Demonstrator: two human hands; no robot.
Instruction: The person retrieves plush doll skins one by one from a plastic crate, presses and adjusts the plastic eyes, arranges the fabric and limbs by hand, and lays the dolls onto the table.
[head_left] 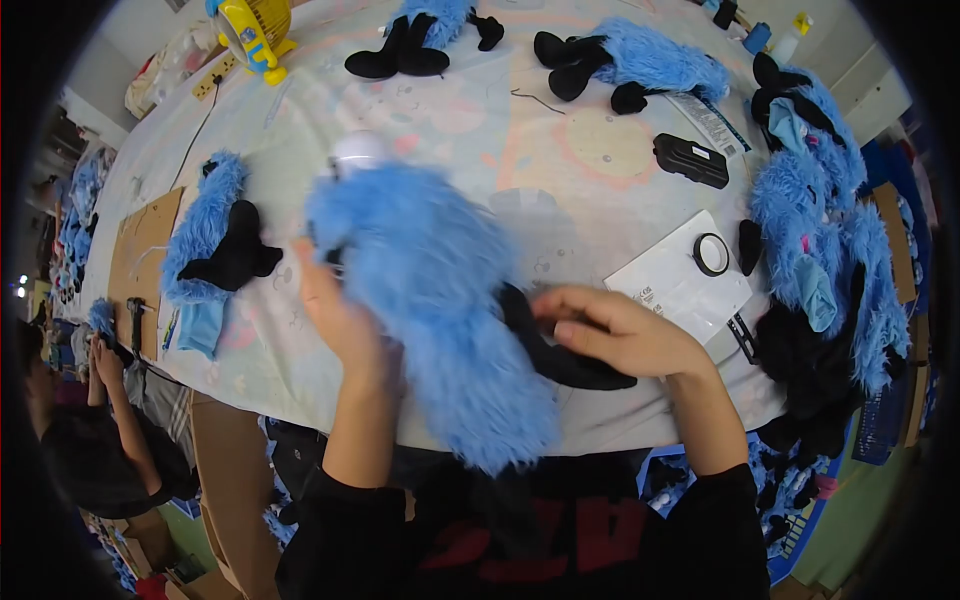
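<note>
A shaggy blue plush toy (440,290) with a long black limb (560,355) is held over the near part of the table, its upper end smeared by motion. My left hand (345,315) grips its left side, the fingers partly hidden by fur. At the other side, my right hand (625,330) has its fingers and thumb curled around the black limb. Just beyond the toy's upper end shows a white rounded thing (360,148), partly covered. To the left lies another blue plush piece (205,235) with a black part (238,250) across it.
More blue plush toys lie at the back (660,60) and in a pile (810,200) on the right. A black case (690,160), a tape roll (711,254) on a white sheet (660,290) and a yellow fan (250,35) are around. A co-worker (110,430) is at left.
</note>
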